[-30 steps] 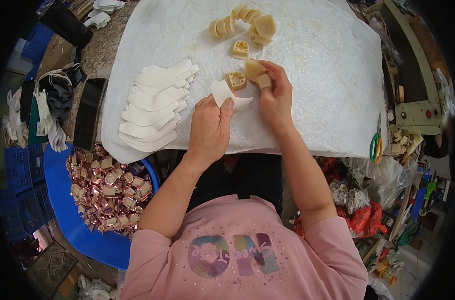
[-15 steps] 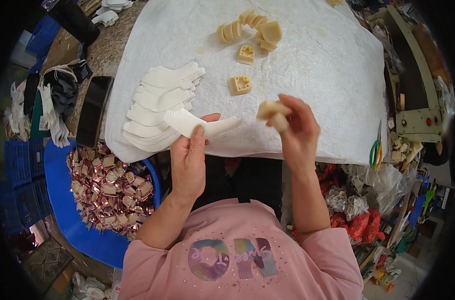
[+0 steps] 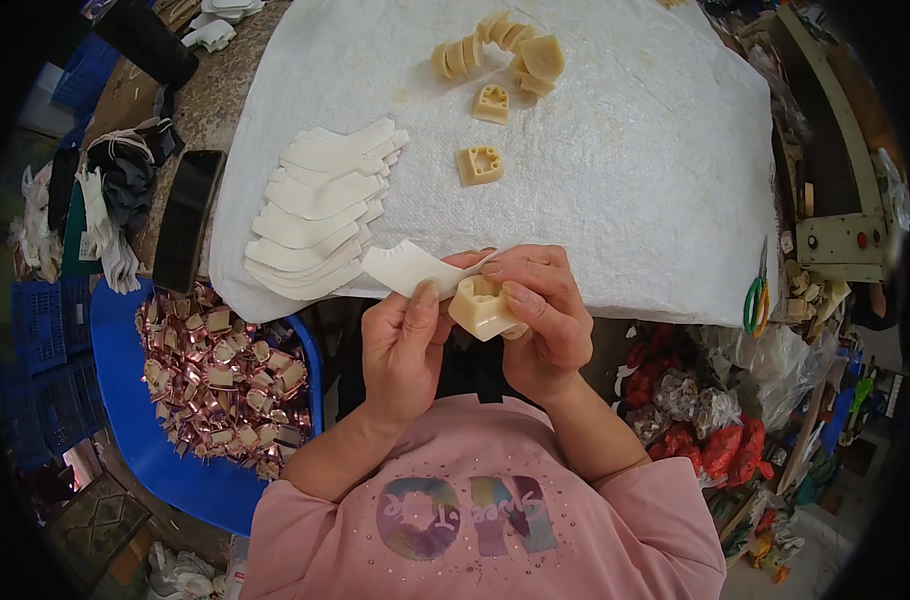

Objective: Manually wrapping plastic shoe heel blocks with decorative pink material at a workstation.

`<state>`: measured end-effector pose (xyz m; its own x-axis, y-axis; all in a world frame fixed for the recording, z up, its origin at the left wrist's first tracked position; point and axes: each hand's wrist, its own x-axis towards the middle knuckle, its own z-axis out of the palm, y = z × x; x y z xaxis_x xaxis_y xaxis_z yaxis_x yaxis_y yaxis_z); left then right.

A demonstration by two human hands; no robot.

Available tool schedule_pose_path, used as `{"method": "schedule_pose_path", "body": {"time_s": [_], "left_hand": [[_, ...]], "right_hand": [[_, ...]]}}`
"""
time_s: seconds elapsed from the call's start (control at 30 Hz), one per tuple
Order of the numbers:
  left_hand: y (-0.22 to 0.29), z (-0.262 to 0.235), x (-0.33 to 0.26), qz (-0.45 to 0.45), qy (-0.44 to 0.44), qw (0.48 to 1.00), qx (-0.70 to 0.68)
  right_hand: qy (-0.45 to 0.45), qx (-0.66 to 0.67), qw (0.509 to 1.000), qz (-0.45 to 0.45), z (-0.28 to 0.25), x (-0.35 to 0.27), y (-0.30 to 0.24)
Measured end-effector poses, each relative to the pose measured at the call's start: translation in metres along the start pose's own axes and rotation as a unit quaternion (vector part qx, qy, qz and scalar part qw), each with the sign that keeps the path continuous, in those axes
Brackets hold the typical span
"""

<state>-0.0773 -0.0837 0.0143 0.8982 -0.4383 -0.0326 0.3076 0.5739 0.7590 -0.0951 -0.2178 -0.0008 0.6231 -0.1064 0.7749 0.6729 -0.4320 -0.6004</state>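
My left hand (image 3: 403, 350) pinches a white flat shaped piece (image 3: 407, 267) between thumb and fingers, close in front of my chest. My right hand (image 3: 540, 315) grips a cream block (image 3: 482, 307) with a hollow top, and its fingers also touch the white piece's end. Both hands meet at the near edge of the white cloth (image 3: 615, 180). A fanned stack of the same white pieces (image 3: 320, 215) lies on the cloth to the left. Two single cream blocks (image 3: 479, 165) (image 3: 491, 102) and a cluster of several more (image 3: 500, 52) lie farther back.
A blue tub (image 3: 135, 440) of shiny pink-wrapped items sits at lower left. A black phone (image 3: 187, 220) lies on the stone counter left of the cloth. Green-handled scissors (image 3: 756, 292) lie at the right edge beside a cream machine (image 3: 845, 240). Crumpled plastic bags (image 3: 695, 410) pile at lower right.
Both hands have come back from the cloth toward my body and closed together. The white piece and the cream block, held apart half a second ago, now touch.
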Motion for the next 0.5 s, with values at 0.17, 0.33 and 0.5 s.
{"method": "schedule_pose_path", "body": {"time_s": [0.17, 0.33, 0.5], "left_hand": [[-0.003, -0.003, -0.006, -0.02, -0.004, 0.996, 0.083], [-0.009, 0.005, -0.008, 0.009, 0.025, 0.996, 0.08], [-0.005, -0.007, -0.009, 0.014, 0.012, 0.982, 0.19]], "right_hand": [[0.005, -0.01, 1.0, -0.002, -0.001, -0.003, 0.004], [0.022, -0.038, 0.999, -0.009, 0.003, -0.007, 0.007], [0.004, -0.151, 0.988, -0.024, 0.0, -0.003, 0.006]]}}
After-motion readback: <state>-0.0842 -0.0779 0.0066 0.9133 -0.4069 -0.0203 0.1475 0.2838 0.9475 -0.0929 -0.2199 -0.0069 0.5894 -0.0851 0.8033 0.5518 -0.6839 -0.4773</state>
